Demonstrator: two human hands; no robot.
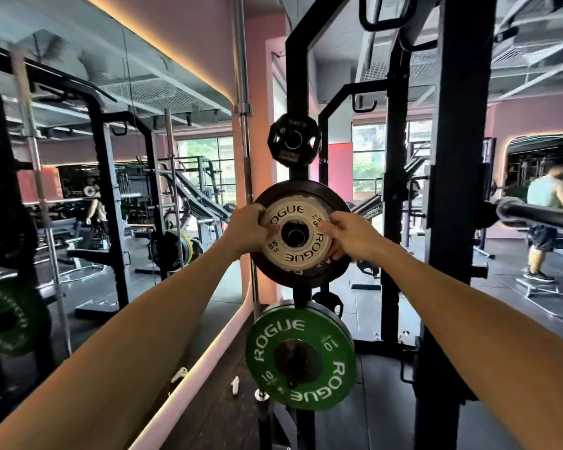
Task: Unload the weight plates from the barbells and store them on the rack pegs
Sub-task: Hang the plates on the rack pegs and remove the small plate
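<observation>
Both hands, left hand (246,229) and right hand (348,234), curl fingers round the white plate (296,237) on its peg

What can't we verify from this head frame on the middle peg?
- Black plate markings: covered by the white 0.5 kg plate.
- How far the white plate sits on the peg: head-on view, depth unreadable.
- Left hand and right hand fingertips: hidden behind the white plate's rim.
</observation>
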